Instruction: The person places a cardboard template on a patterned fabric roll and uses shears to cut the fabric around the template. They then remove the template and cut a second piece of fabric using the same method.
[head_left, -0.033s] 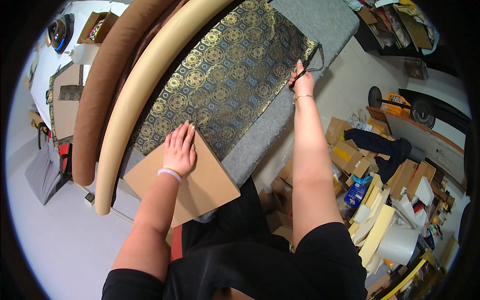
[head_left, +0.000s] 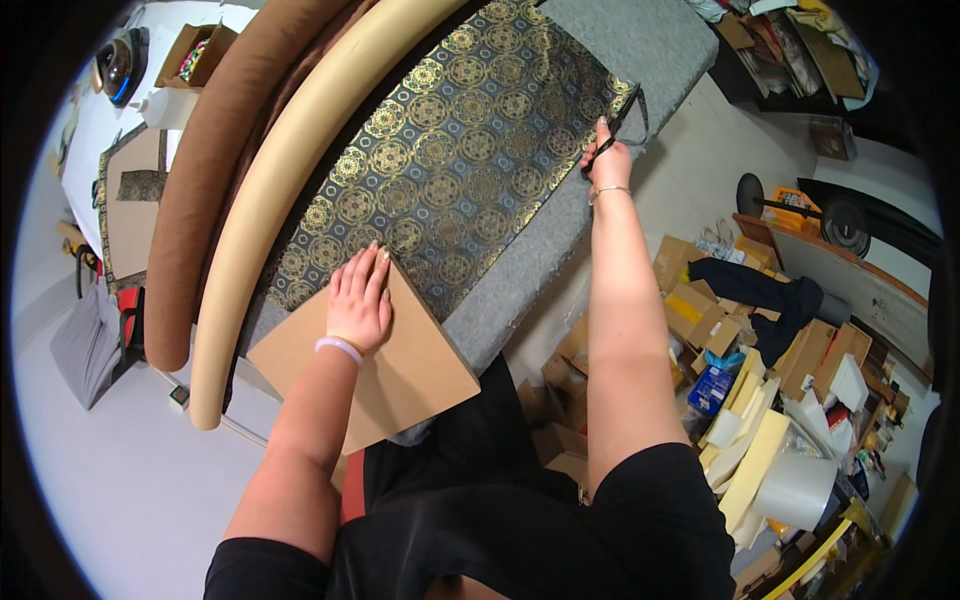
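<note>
My left hand (head_left: 360, 300) lies flat, palm down, on a tan square board (head_left: 425, 375). The board rests over the near end of a dark fabric (head_left: 430, 150) with gold and blue medallions, spread on a grey felt-covered table (head_left: 515, 285). At the fabric's right edge, my right hand (head_left: 608, 165) is closed around the black handles of scissors (head_left: 598, 156). Their blades are hard to make out. Just beyond that hand, a narrow dark fabric strip (head_left: 643, 110) curls off the far right corner and hangs over the table edge.
Cream (head_left: 240, 240) and brown (head_left: 185, 220) fabric rolls lie along the left side. Further left, a white table (head_left: 85, 165) holds an iron (head_left: 120, 65), an open box (head_left: 195, 55) and a fabric-edged board (head_left: 130, 200). Cardboard boxes (head_left: 700, 310) and foam pieces clutter the right floor.
My right hand has shifted very slightly away from me and to the right with the scissors, and the loose strip has moved a little. My left hand and the board are still.
</note>
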